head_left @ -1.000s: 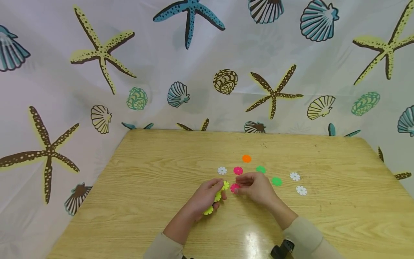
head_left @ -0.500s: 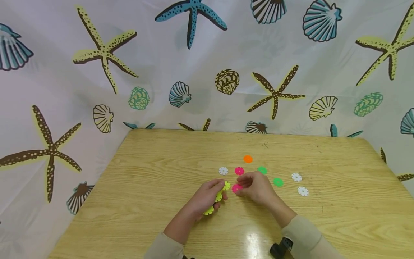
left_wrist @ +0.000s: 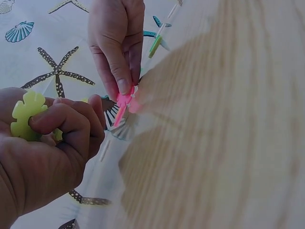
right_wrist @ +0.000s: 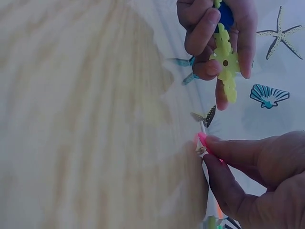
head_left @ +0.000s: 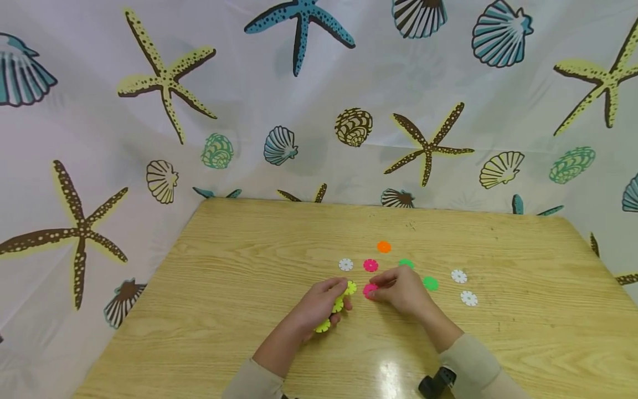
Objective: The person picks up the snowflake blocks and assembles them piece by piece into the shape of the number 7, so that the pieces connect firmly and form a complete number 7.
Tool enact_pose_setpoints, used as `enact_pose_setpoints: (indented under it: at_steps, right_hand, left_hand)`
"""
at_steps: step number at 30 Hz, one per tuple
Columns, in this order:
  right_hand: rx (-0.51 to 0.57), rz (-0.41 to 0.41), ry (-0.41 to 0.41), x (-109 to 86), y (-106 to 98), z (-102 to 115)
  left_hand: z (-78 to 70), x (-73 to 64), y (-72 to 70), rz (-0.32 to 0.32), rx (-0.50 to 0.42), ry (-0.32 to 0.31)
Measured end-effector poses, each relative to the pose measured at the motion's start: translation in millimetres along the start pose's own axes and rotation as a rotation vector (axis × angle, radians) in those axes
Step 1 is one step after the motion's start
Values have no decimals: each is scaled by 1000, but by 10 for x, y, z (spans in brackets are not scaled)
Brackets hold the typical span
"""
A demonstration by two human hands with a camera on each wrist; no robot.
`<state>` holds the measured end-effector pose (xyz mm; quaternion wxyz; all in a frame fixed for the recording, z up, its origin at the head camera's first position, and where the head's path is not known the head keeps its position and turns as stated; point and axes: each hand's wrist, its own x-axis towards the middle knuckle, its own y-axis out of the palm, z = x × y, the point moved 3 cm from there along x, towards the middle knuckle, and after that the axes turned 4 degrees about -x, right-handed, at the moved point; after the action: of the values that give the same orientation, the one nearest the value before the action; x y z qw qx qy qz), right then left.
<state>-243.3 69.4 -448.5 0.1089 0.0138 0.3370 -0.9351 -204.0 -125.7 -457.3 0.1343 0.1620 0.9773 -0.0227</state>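
My left hand [head_left: 319, 303] grips several yellow notched discs [head_left: 338, 305] joined into one piece. In the right wrist view a dark blue disc [right_wrist: 226, 18] shows among that hand's fingers. To its right, my right hand [head_left: 406, 292] pinches a pink notched disc [head_left: 369, 291] between thumb and fingertips. A small gap separates the pink disc from the yellow piece. The left wrist view shows the pink disc [left_wrist: 125, 99] hanging below the right fingertips, with more pink beside it; whether that is a second disc I cannot tell.
Beyond the hands lie a white disc [head_left: 346, 265], another pink disc [head_left: 371, 265] and an orange disc [head_left: 384, 247]. Two green discs [head_left: 431, 284] and two white discs [head_left: 459, 276] lie to the right on the wooden table [head_left: 239, 249]. A patterned cloth [head_left: 309, 111] hangs behind.
My right hand has shifted slightly right with the pink disc, a little farther from the yellow piece. My left hand keeps its grip almost unmoved. The head view has turned slightly.
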Motion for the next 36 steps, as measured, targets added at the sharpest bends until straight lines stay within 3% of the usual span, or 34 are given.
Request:
enact_pose_setpoints:
  at_steps: [14, 36]
  right_hand:
    - [160, 18, 8, -46, 4, -137]
    - [300, 28, -2, -82, -135, -23]
  left_hand:
    - [24, -35, 10, 43, -10, -2]
    - [-16, 14, 18, 8, -10, 31]
